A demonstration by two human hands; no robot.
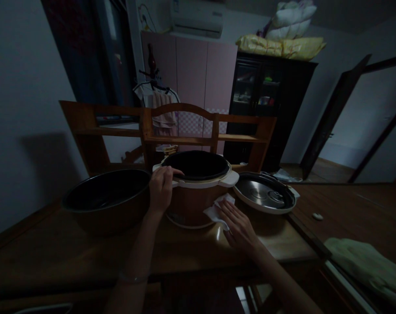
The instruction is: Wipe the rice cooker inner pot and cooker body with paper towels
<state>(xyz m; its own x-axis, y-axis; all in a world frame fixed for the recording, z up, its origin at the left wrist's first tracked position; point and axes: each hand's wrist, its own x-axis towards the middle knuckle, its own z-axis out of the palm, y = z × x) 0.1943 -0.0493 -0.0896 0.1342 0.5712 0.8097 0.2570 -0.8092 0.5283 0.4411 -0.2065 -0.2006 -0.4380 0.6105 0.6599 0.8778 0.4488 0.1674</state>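
An electric cooker with a reddish-brown body, pale rim and side handles stands upright in the middle of the wooden desk, its dark inside showing from above. My left hand grips its rim by the left handle, one finger reaching over the edge. A crumpled white tissue is under the fingers of my right hand, pressed against the cooker's lower right front. To the left sits a dark inner pot. At the right lies the round lid, its metal inner face up.
A wooden shelf rack rises behind the cooker at the back of the desk. Beyond it are pink wardrobe doors and a black cabinet. A pale green cloth and a small white object lie to the right.
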